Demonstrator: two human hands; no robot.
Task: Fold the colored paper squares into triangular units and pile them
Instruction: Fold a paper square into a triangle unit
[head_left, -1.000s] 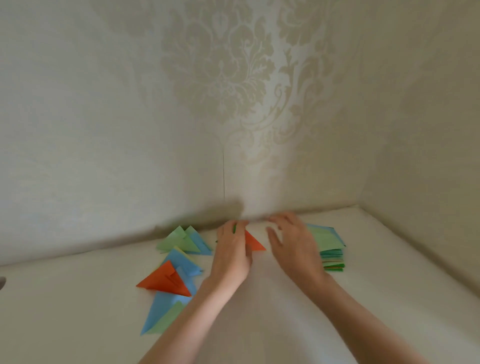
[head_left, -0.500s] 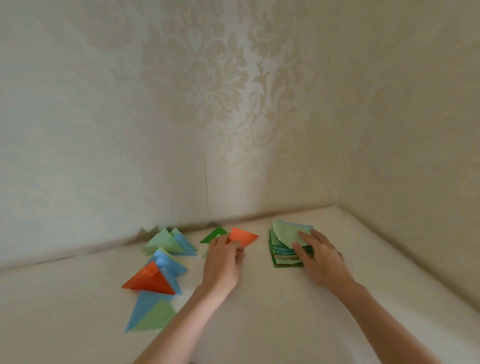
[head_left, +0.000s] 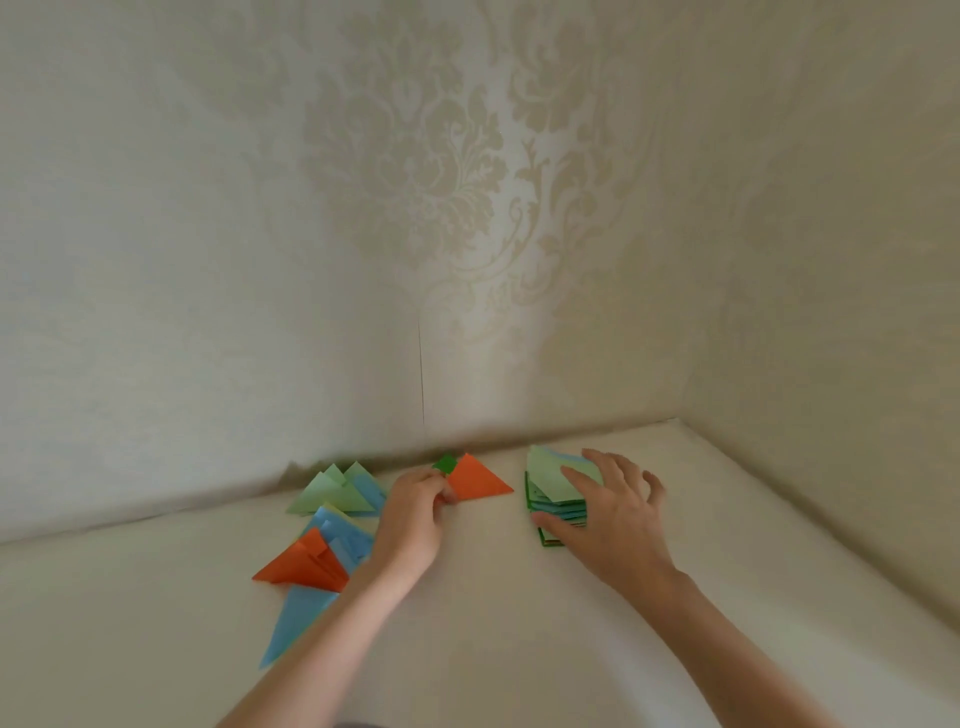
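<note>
My left hand (head_left: 413, 514) pinches the corner of an orange folded triangle (head_left: 478, 480) near the back wall; a small dark green piece (head_left: 445, 462) pokes out behind it. My right hand (head_left: 608, 514) lies spread on a stack of paper squares (head_left: 545, 486), green and blue, with the thumb against the stack's near side and the fingers over its light green top sheet. Left of my left hand lie several folded triangles: light green and blue ones (head_left: 337, 491), an orange one (head_left: 304, 564) and a long blue one (head_left: 296, 623).
All the paper lies on a cream surface (head_left: 519, 623) set into a corner. A patterned wall (head_left: 415, 234) runs close behind the paper, and a side wall (head_left: 831, 312) closes the right.
My right hand moved from beside the left hand onto the stack of squares and spread over it. My left hand kept the orange triangle, which now lies flatter to the right.
</note>
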